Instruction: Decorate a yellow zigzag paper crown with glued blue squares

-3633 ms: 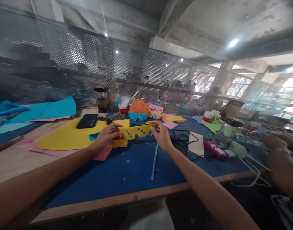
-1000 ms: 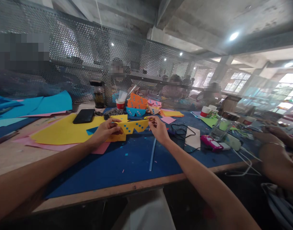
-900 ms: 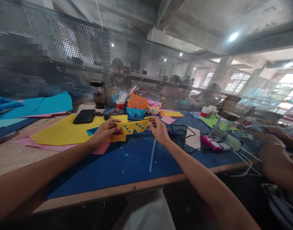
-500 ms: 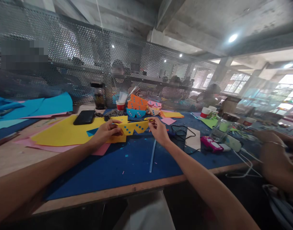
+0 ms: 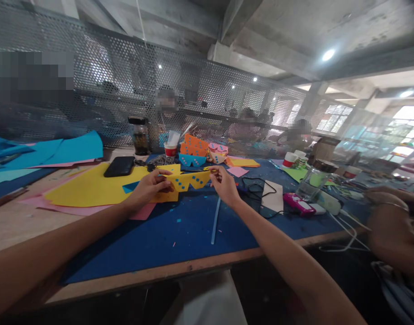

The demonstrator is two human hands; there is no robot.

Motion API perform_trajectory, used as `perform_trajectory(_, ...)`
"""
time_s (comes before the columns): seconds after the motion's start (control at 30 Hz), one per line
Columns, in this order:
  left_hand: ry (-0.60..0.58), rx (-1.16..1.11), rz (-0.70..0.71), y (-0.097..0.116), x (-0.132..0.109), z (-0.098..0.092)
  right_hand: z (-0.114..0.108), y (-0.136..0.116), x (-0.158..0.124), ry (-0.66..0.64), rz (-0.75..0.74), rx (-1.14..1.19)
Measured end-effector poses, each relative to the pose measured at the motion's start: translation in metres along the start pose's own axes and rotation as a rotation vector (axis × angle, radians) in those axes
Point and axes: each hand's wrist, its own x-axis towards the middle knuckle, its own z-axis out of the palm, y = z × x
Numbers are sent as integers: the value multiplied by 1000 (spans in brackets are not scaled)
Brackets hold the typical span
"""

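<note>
Between my two hands is a yellow paper cutout shaped like a pair of glasses, with small blue squares on it. My left hand pinches its left end, and my right hand pinches the right end. It is held just above the blue table mat. A pale glue stick lies on the mat below my right hand. Beyond the cutout stand similar paper pieces, a blue one and orange ones, also dotted with squares.
Yellow sheets and a black phone lie at left. A lidded bottle and a paper cup stand behind. At right are a black cable, a pink box, a clear jar and another person's arm.
My hands and the yellow cutout stay almost exactly in place. The other person's arm at right has shifted slightly.
</note>
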Motion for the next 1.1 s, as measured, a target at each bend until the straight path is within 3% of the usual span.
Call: perform_trajectory(1.1,15,-26,-35,1,-1,1,2,5,0,-4,-3,-9)
